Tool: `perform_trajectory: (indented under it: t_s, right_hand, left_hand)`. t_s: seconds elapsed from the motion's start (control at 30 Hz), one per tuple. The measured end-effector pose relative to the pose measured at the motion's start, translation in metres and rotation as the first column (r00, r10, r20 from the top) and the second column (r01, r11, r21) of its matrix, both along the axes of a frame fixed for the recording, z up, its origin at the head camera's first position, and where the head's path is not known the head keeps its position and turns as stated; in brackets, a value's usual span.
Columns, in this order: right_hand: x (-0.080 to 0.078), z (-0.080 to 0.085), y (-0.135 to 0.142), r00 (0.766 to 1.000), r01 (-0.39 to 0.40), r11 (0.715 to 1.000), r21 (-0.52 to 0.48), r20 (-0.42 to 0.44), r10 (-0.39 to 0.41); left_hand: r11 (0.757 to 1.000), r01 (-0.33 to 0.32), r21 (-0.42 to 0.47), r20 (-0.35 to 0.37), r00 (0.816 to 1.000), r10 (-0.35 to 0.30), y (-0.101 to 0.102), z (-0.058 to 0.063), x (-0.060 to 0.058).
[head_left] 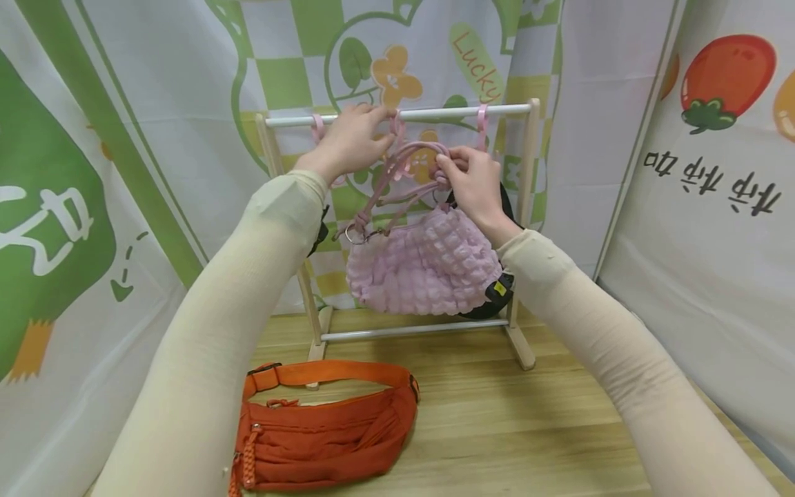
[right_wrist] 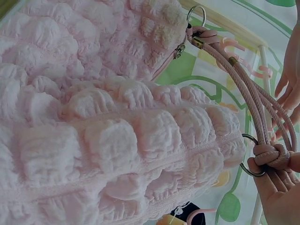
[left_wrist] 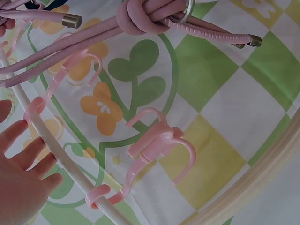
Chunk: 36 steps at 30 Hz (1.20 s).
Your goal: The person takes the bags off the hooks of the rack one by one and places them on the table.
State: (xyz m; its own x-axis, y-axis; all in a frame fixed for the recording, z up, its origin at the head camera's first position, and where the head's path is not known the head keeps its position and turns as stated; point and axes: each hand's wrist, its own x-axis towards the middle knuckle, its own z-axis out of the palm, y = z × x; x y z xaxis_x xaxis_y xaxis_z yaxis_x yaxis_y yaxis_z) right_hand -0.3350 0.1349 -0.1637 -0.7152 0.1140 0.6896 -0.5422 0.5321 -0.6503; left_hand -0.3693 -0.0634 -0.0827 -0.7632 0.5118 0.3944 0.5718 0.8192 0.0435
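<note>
A puffy pink handbag (head_left: pixel 422 266) with knotted cord straps (head_left: pixel 406 155) is held up in front of a small rack. My right hand (head_left: pixel 475 183) pinches the straps near the knot at the bag's right metal ring (right_wrist: pixel 251 154). The left hand (head_left: pixel 354 138) is at the rack's white rail (head_left: pixel 441 112), its fingers extended beside a pink hook (left_wrist: pixel 42 101). Whether those fingertips touch the hook cannot be told. Another pink hook (left_wrist: pixel 157 140) hangs from the rail with nothing on its prongs.
An orange waist bag (head_left: pixel 329 431) lies on the wooden table (head_left: pixel 528 435) in front of the rack. Something black with a yellow tag (head_left: pixel 500 287) shows behind the pink bag at the right. The rack's wooden post (head_left: pixel 529 166) carries the rail. Printed curtains (head_left: pixel 671 276) surround the table.
</note>
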Motion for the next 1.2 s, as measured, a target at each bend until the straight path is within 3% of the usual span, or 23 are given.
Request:
perform_trajectory:
  t_s: [0.37,0.67,0.9,1.2]
  right_hand:
    - [0.007,-0.005,0.007,1.0,-0.021,1.0,-0.015,-0.014,0.021]
    - [0.014,-0.01,0.011,0.99,-0.139,0.983,-0.12,-0.013,0.139]
    - [0.021,-0.013,0.015,0.99,-0.139,0.985,-0.103,-0.018,0.138]
    - [0.027,-0.017,0.018,0.982,-0.187,0.97,-0.155,-0.015,0.187]
  left_hand:
    - [1.0,-0.014,0.003,-0.005,1.0,0.014,0.0,-0.004,-0.001]
    - [1.0,-0.015,0.002,-0.026,1.0,0.015,0.0,-0.006,-0.002]
    - [1.0,-0.009,0.01,-0.037,0.999,0.01,0.001,-0.007,-0.002]
    - [1.0,-0.001,0.017,-0.083,0.997,0.003,0.001,-0.011,-0.004]
